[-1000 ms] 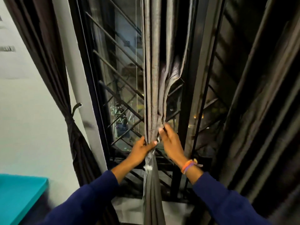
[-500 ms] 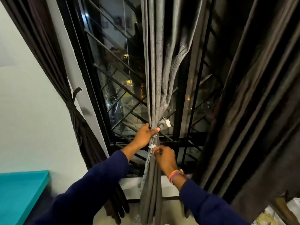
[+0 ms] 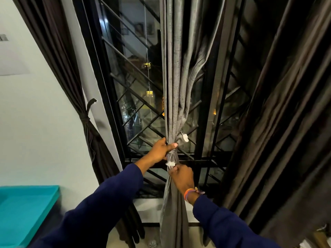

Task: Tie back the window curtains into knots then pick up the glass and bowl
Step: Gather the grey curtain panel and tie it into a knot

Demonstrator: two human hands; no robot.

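Observation:
A grey curtain [image 3: 176, 83] hangs gathered in the middle of the window, cinched by a tie band [image 3: 171, 153] with white end tabs. My left hand [image 3: 160, 151] grips the bunched curtain at the cinch, thumb across the front. Just below, my right hand [image 3: 181, 177] pinches the hanging end of the band against the fabric. A dark brown curtain [image 3: 86, 111] at the left is tied back with a knot. No glass or bowl is in view.
A black window frame with a diagonal metal grille [image 3: 136, 97] stands behind the curtains. A loose dark brown curtain [image 3: 279, 122] fills the right side. A teal surface [image 3: 23, 210] sits at the lower left by the white wall.
My right hand dropped from beside the left hand to just under the cinch, drawing the band's end down. The left hand keeps its grip on the gathered curtain. The view tilted down slightly.

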